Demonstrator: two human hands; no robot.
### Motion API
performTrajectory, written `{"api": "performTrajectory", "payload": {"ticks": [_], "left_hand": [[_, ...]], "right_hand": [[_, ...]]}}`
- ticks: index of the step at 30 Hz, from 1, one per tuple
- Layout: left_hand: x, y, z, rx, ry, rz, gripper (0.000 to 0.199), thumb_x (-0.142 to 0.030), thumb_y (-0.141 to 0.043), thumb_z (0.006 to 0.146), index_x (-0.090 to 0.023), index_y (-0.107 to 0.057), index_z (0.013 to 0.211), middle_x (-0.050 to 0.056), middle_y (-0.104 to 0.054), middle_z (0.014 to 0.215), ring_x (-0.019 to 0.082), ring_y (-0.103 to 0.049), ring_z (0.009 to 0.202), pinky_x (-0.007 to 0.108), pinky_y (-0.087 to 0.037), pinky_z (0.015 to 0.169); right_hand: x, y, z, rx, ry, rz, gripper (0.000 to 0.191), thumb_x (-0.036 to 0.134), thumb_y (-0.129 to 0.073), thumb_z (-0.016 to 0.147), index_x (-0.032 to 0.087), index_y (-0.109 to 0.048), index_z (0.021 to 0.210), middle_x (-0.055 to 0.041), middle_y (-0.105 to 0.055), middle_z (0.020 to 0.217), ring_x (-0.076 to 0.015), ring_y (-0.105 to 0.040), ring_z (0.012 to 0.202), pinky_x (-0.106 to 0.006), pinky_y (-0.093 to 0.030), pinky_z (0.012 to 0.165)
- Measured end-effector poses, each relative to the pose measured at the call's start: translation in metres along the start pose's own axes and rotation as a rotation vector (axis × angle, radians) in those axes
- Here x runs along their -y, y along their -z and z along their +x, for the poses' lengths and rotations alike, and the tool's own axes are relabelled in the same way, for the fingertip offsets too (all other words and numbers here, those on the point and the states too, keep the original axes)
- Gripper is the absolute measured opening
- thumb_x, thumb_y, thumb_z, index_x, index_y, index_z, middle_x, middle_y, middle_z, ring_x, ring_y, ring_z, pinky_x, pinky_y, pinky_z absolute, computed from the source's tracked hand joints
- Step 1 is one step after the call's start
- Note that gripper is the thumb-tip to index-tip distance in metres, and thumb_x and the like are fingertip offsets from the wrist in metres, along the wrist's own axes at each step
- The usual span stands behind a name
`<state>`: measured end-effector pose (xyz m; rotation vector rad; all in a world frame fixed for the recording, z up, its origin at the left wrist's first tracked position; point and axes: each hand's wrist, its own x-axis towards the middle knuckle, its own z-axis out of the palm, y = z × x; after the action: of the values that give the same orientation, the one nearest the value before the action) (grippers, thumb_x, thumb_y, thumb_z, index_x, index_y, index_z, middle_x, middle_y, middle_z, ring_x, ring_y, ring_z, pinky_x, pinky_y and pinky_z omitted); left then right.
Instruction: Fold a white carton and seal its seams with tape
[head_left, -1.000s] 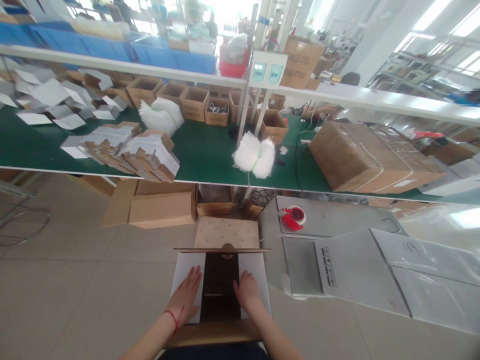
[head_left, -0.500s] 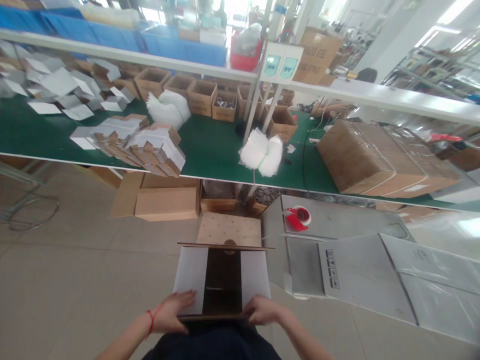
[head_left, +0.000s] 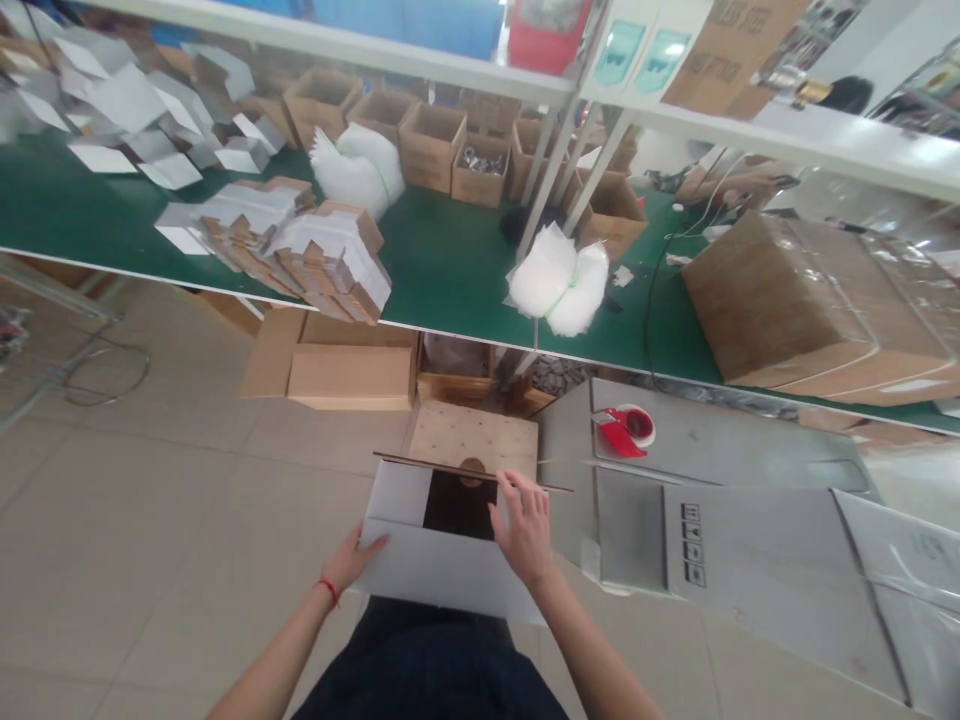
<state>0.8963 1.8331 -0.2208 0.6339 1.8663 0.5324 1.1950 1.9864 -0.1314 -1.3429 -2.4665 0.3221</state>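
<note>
A white carton [head_left: 442,565] sits in front of my body, its near flap folded inward over the opening. A dark gap shows between the side flaps, and the far flap stands up as a thin edge. My left hand [head_left: 352,560] lies at the carton's left side, thumb on the near flap and fingers apart along the side. Over the right part of the opening is my right hand [head_left: 523,520], fingers spread and slightly bent, touching the flaps. Neither hand grips a separate object.
A wooden stool [head_left: 476,437] stands just beyond the carton. To its right, a red tape dispenser [head_left: 622,430] lies on grey cartons [head_left: 720,440]. Farther back, a green table [head_left: 450,270] holds flattened boxes and white foam bundles. A person's hand shows at the back right.
The carton's near flap has swung up and over the opening. My right hand has moved forward across the top; my left hand has slid to the left side. The view has shifted.
</note>
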Motion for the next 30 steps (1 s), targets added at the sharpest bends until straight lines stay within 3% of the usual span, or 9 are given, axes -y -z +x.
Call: {"api": "performTrajectory", "payload": {"ticks": [3, 6, 10, 14, 17, 20, 23, 26, 30], "left_hand": [[0.004, -0.001, -0.001, 0.034, 0.009, -0.047, 0.081, -0.069, -0.058, 0.071, -0.012, -0.056, 0.128, 0.025, -0.075, 0.133, 0.035, -0.073, 0.121, 0.048, -0.058, 0.110], [0.008, -0.004, 0.000, 0.041, 0.012, -0.083, 0.087, -0.072, -0.056, 0.071, -0.010, -0.051, 0.133, 0.027, -0.072, 0.136, 0.036, -0.072, 0.123, 0.049, -0.058, 0.110], [0.014, -0.010, 0.001, 0.025, 0.003, -0.114, 0.092, -0.074, -0.054, 0.072, -0.008, -0.048, 0.136, 0.028, -0.070, 0.139, 0.036, -0.070, 0.127, 0.051, -0.056, 0.113], [0.012, -0.010, 0.002, 0.004, -0.032, -0.117, 0.089, -0.074, -0.056, 0.071, -0.008, -0.054, 0.130, 0.029, -0.071, 0.138, 0.039, -0.070, 0.127, 0.055, -0.055, 0.115], [0.002, -0.008, 0.010, -0.064, -0.100, -0.087, 0.084, -0.074, -0.050, 0.077, -0.010, -0.055, 0.132, 0.027, -0.061, 0.152, 0.038, -0.056, 0.145, 0.056, -0.040, 0.128], [-0.011, -0.010, 0.024, -0.125, -0.189, -0.052, 0.082, -0.069, -0.046, 0.083, -0.013, -0.047, 0.143, 0.022, -0.052, 0.161, 0.034, -0.045, 0.154, 0.055, -0.028, 0.134], [-0.016, -0.018, 0.034, -0.158, -0.226, -0.030, 0.087, -0.066, -0.045, 0.084, -0.008, -0.041, 0.148, 0.026, -0.046, 0.164, 0.035, -0.041, 0.156, 0.055, -0.025, 0.135], [-0.013, -0.024, 0.037, -0.184, -0.224, -0.016, 0.088, -0.065, -0.042, 0.086, -0.005, -0.038, 0.151, 0.026, -0.044, 0.165, 0.035, -0.039, 0.157, 0.055, -0.023, 0.135], [-0.009, -0.024, 0.039, -0.186, -0.215, 0.016, 0.089, -0.063, -0.042, 0.087, -0.004, -0.036, 0.153, 0.026, -0.046, 0.165, 0.034, -0.042, 0.155, 0.053, -0.028, 0.134]], "right_hand": [[0.008, 0.006, 0.039, 0.182, -0.117, 0.010, 0.040, 0.031, -0.058, 0.094, 0.021, -0.060, 0.133, -0.0130, -0.076, 0.127, -0.0301, -0.066, 0.119, -0.048, -0.047, 0.103], [0.009, -0.009, 0.045, 0.282, -0.201, -0.024, 0.025, 0.028, -0.050, 0.098, 0.022, -0.074, 0.104, -0.0092, -0.082, 0.099, -0.0281, -0.072, 0.097, -0.044, -0.048, 0.086], [0.007, -0.050, -0.020, 0.123, -0.150, -0.011, 0.042, 0.016, -0.036, 0.101, 0.022, -0.071, 0.124, -0.0077, -0.081, 0.124, -0.0239, -0.073, 0.117, -0.041, -0.054, 0.096], [0.006, -0.085, -0.090, 0.195, -0.022, -0.003, 0.053, 0.029, -0.046, 0.100, 0.012, -0.044, 0.151, -0.0145, -0.054, 0.158, -0.0297, -0.052, 0.147, -0.049, -0.054, 0.115], [0.006, -0.095, -0.103, 0.269, -0.082, 0.041, 0.059, 0.034, -0.044, 0.102, 0.016, -0.032, 0.156, -0.0128, -0.046, 0.164, -0.0287, -0.045, 0.152, -0.052, -0.051, 0.120], [-0.003, -0.094, -0.099, 0.264, -0.147, 0.112, 0.049, 0.026, -0.035, 0.104, 0.025, -0.045, 0.151, -0.0073, -0.053, 0.160, -0.0238, -0.046, 0.152, -0.050, -0.049, 0.122], [-0.024, -0.086, -0.101, 0.164, -0.377, 0.078, 0.052, 0.045, -0.047, 0.100, 0.023, -0.053, 0.147, -0.0140, -0.052, 0.161, -0.0321, -0.047, 0.152, -0.058, -0.045, 0.123], [-0.051, -0.076, -0.109, 0.008, -0.800, 0.039, 0.103, 0.074, -0.057, 0.083, 0.006, -0.032, 0.156, -0.0300, -0.039, 0.166, -0.0466, -0.040, 0.153, -0.069, -0.037, 0.123], [-0.074, -0.074, -0.114, 0.130, -0.959, 0.326, 0.114, 0.080, -0.047, 0.083, -0.003, -0.020, 0.156, -0.0353, -0.040, 0.162, -0.0451, -0.042, 0.152, -0.059, -0.038, 0.125]]}}
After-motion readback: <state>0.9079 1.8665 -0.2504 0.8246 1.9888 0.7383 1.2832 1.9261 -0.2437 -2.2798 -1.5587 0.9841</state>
